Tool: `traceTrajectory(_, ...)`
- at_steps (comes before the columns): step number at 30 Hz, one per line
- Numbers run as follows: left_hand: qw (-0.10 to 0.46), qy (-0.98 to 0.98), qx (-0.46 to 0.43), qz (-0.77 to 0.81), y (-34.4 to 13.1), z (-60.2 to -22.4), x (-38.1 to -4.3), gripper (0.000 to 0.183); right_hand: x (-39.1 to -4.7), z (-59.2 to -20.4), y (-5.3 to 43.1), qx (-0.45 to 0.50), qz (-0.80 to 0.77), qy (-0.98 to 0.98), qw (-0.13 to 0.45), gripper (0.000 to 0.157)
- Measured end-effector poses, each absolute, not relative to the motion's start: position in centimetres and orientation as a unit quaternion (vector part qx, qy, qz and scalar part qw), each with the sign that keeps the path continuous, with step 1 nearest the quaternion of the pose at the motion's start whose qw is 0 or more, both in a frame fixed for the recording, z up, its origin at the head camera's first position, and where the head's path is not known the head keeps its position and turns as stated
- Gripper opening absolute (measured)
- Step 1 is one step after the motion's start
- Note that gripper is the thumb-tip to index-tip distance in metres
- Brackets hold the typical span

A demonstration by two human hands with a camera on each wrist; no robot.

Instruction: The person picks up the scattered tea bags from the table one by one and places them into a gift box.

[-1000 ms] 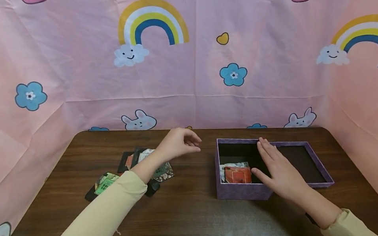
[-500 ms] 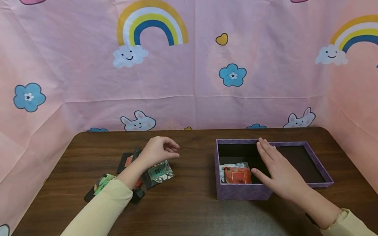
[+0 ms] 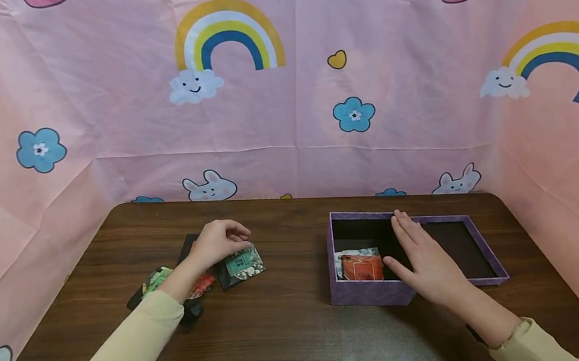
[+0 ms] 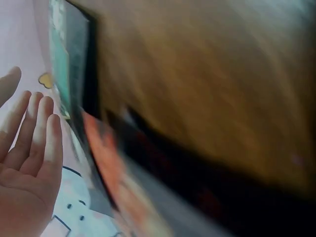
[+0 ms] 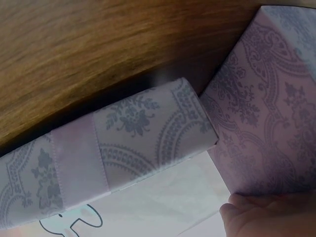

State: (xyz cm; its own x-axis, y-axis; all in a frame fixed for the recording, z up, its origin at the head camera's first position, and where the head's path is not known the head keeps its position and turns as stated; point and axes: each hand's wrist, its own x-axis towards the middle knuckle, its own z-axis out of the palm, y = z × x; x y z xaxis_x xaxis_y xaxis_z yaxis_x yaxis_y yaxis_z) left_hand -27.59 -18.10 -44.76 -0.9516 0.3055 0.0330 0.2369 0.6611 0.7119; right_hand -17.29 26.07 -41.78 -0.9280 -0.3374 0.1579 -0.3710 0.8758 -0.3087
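My left hand [image 3: 218, 243] hovers over a loose pile of flat packets on the left of the table. Its fingers are slightly bent and hold nothing; the left wrist view shows the palm [image 4: 27, 177] bare. Closest to the fingertips lies a dark packet with a green label [image 3: 242, 264]. Red packets [image 3: 203, 284] and a green one [image 3: 156, 278] lie partly under the wrist and sleeve. My right hand [image 3: 432, 259] rests with straight fingers on the right edge of a purple patterned box [image 3: 373, 297]. Inside that box stand an orange-red packet [image 3: 362, 266] and a whitish one behind it.
A shallow purple lid [image 3: 486, 240], dark inside, lies against the box's right side. The brown wooden table [image 3: 288, 339] meets a pink printed cloth [image 3: 307, 105] at the back and sides.
My left hand has moved left from mid-table, near the box, to above the packet pile, uncovering the green-labelled packet. The right hand and the box stay put.
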Motion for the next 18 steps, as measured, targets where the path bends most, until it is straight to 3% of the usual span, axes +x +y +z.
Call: traceTrajectory(18, 0.086, 0.921, 0.169, 0.34, -19.13, -45.1, -27.07, 0.044, -17.15, -41.8, 26.08, 0.181, 0.17, -0.967, 0.048, 0.084)
